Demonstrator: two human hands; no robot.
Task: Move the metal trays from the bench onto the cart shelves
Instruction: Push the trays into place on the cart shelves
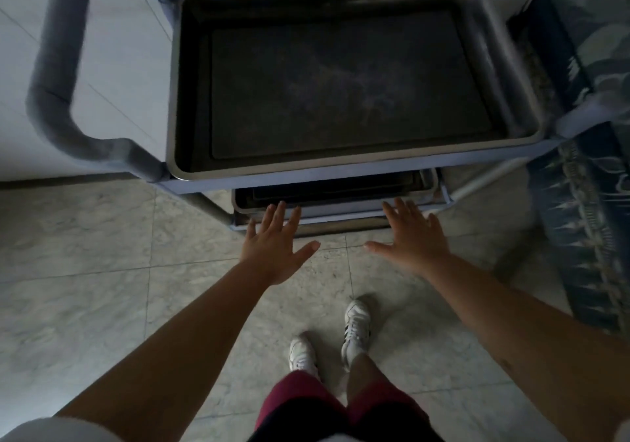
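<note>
Trays: one big tray [341,83] on cart [61,66] top shelf, stack of trays [334,192] on lower shelf, long axis L-R. Your left hand [272,240] & right hand [414,237] just in front, fingers spread wide, holding nothing. Both abt equally near.

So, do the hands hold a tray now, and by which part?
Nothing is held. The left hand and the right hand are both open with fingers spread, at the front edge of the lower tray, not gripping it.
</note>
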